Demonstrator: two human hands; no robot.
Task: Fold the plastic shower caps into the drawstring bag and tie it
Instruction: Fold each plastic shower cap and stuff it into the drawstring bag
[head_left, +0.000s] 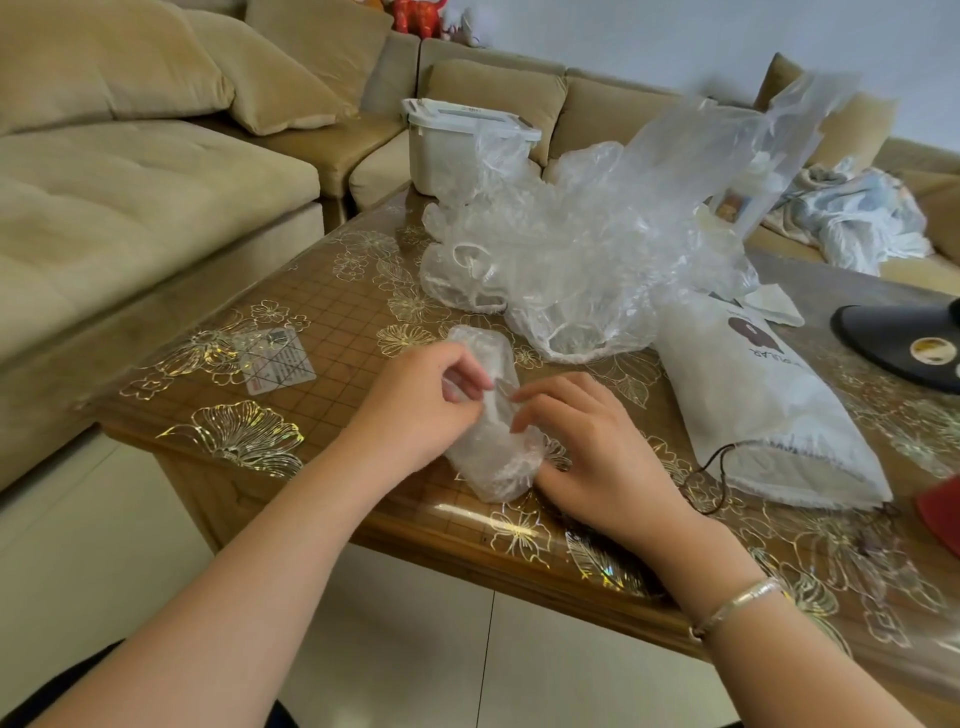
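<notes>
— while she's bent over the worktop (322, 312), which way does that folded shower cap (488, 415) run?

— lengthwise away from her, a touch to the left. one end sits by the near edge, the other points toward the loose heap of clear shower caps (561, 249) farther back.

— and her hands?

— both on it. the left hand (415, 400) pinches a fold of plastic at the roll's middle, fingers curled in. the right hand (597, 441) lies against the roll's right side, fingertips pinching that same fold from the other side, a thin bracelet (737, 605) on that wrist.

— the drawstring bag?

— the white drawstring bag (753, 395) lies flat just right of her hands, long axis slanting from far-left to near-right, its open mouth with the dark cord (711, 467) at the near end. there's a brown bear-like print with lettering upside down from here; i can't read it for sure.

— anything else written?

— a small card (275, 358) left of the roll, print too small to make out. behind the heap stands a white lidded box (452, 150), and a black base (904, 343) sits at the far right.
</notes>
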